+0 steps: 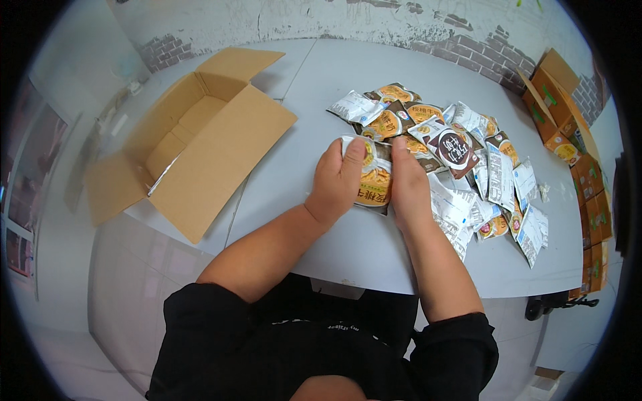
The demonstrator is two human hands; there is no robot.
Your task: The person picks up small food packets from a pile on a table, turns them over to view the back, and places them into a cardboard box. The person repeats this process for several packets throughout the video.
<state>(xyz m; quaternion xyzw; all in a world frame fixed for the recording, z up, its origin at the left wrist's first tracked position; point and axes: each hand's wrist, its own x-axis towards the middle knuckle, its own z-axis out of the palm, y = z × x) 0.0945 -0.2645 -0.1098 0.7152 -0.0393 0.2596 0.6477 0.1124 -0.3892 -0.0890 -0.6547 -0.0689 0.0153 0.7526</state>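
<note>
Between my two hands is a soft, flat pouch (373, 188), brown and yellow with a pale top corner and printed writing. My left hand (333, 183) grips its left side, with the thumb lying over the front. On the opposite side, my right hand (410, 185) presses along the pouch's edge, its thumb pointing away from me. The fingers behind the pouch are hidden. Just beyond and to the right lies a loose heap of similar pouches, among them a brown-and-white pouch (449, 145) on top and several showing white printed backs (500, 173).
At the left stands an open cardboard box (225, 155) with its flaps spread; the visible part of its inside is bare. All this rests on a grey-white table (301, 245). Orange-brown cartons (592, 190) are stacked past the right edge. A wall with a brick pattern (471, 52) borders the far side.
</note>
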